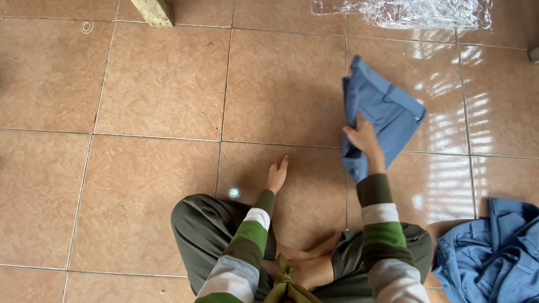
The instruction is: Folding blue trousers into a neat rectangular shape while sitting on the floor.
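I sit cross-legged on a tiled floor. My right hand (pixel 365 140) grips a folded blue garment (pixel 382 109) and holds it just above the floor, to the right in front of me. My left hand (pixel 277 174) rests flat on the tiles in front of my knees, fingers together, holding nothing. Both arms wear sleeves striped green, white and grey.
A heap of unfolded blue clothes (pixel 494 252) lies on the floor at my right. A sheet of clear plastic wrap (pixel 410 12) lies at the top right. A wooden leg (pixel 154 11) stands at the top left.
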